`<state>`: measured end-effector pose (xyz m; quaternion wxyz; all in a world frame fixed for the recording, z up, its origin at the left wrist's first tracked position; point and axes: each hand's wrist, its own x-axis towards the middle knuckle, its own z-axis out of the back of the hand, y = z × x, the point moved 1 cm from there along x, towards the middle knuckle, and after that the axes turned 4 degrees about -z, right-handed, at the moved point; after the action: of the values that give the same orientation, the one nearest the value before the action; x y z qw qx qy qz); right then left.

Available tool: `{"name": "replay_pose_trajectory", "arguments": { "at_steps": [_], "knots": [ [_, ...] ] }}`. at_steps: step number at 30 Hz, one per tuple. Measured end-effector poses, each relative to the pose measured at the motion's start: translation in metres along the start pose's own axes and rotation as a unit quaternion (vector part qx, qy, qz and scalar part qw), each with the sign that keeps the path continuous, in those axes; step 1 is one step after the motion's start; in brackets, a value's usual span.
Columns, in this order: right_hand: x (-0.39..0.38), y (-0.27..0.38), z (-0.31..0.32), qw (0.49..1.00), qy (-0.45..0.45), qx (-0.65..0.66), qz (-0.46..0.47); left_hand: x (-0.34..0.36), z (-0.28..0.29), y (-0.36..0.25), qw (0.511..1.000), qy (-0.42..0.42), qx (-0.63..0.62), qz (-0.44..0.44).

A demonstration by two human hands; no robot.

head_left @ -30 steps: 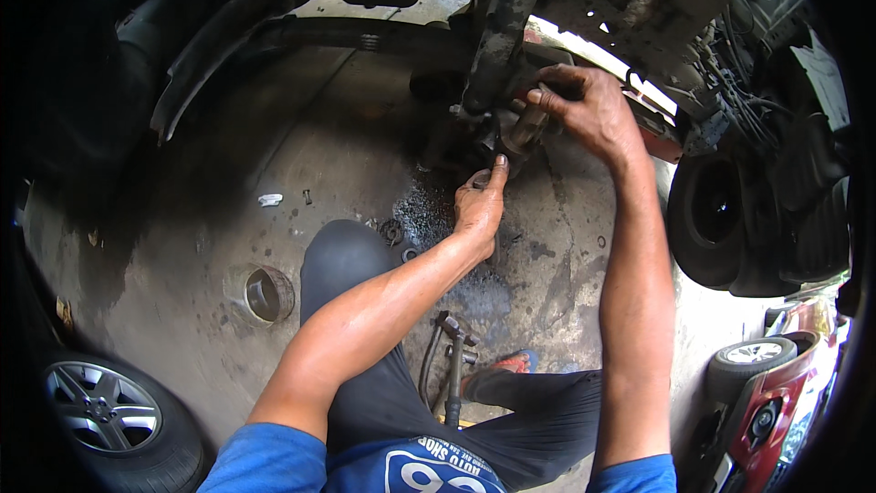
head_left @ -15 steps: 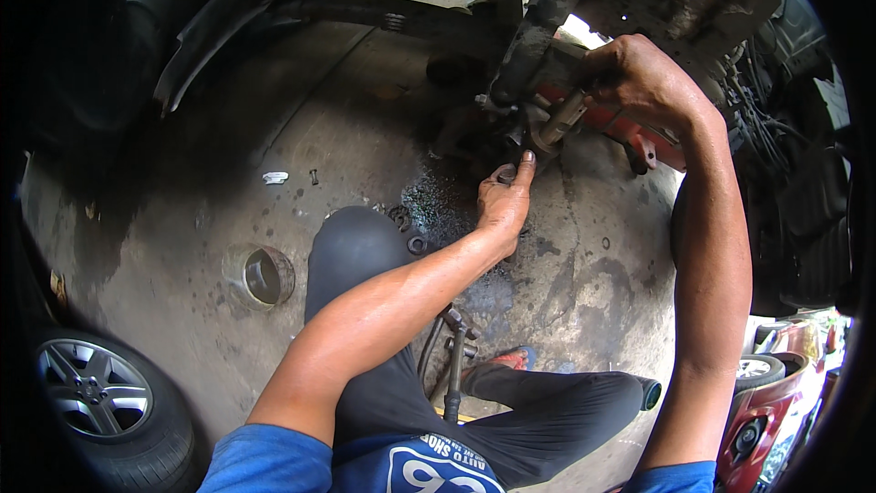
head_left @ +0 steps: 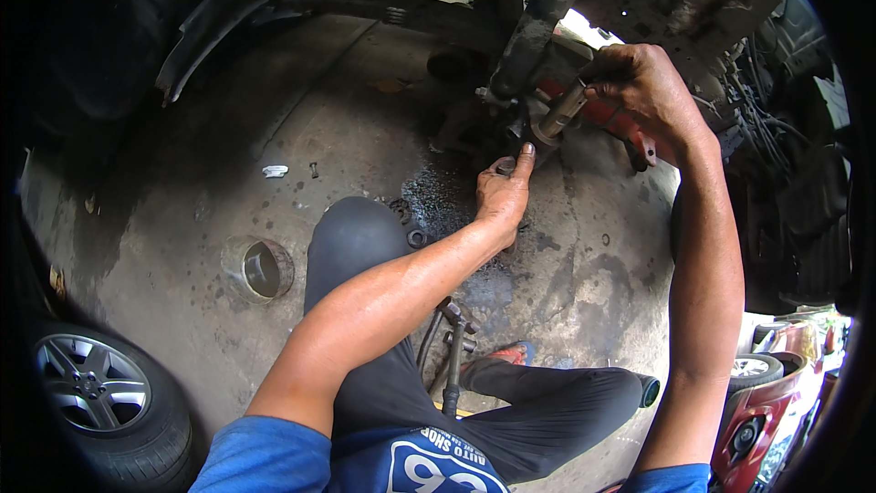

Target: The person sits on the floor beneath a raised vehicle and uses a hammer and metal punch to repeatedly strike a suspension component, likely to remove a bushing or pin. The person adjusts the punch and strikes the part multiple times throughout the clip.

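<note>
Under the raised vehicle, my right hand is bent at the wrist, its fingers closed at the upper end of a worn metal cylinder. The cylinder tilts down to the left, its lower end beside a dark suspension part. My left hand is just below, fingers wrapped round a dark piece with a rounded end. The left thumb points up and lies close to the cylinder's lower end. Most of what the left hand grips is hidden. A dark strut-like bar slopes down behind the hands.
A red jack-like part sits behind the cylinder. On the concrete floor are a round open container, a small white piece, dark rings and a hammer-like tool. A wheel lies at lower left; a red car stands right.
My right hand has shifted slightly down and right, and more of the cylinder's upper end shows beside its fingers. The left hand keeps nearly the same place and grip.
</note>
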<state>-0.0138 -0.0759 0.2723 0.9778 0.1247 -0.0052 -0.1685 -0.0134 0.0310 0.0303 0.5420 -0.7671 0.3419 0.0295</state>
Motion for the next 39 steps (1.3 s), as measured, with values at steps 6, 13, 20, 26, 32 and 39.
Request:
{"name": "replay_pose_trajectory", "arguments": {
  "at_steps": [6,13,20,26,32,39],
  "knots": [
    [-0.012,-0.012,-0.009,0.997,-0.067,0.012,0.025,-0.006,-0.001,-0.006,0.998,-0.006,-0.059,-0.010],
    [-0.052,-0.025,-0.038,0.988,-0.077,-0.101,0.087,-0.006,0.000,-0.011,0.994,0.017,-0.103,0.021],
    [-0.133,-0.083,-0.148,0.983,-0.047,0.139,-0.113,-0.004,0.001,-0.008,0.997,-0.003,-0.079,0.006],
    [-0.220,-0.125,-0.300,0.903,0.011,0.292,-0.316,0.003,0.002,-0.001,0.997,0.019,-0.077,-0.024],
    [-0.252,-0.129,-0.399,0.921,0.204,0.229,-0.238,0.001,0.005,-0.003,0.995,0.053,-0.088,-0.018],
    [-0.237,-0.126,-0.408,0.891,0.170,0.311,-0.283,-0.002,0.003,-0.004,0.991,0.078,-0.112,0.008]
  ]
}}
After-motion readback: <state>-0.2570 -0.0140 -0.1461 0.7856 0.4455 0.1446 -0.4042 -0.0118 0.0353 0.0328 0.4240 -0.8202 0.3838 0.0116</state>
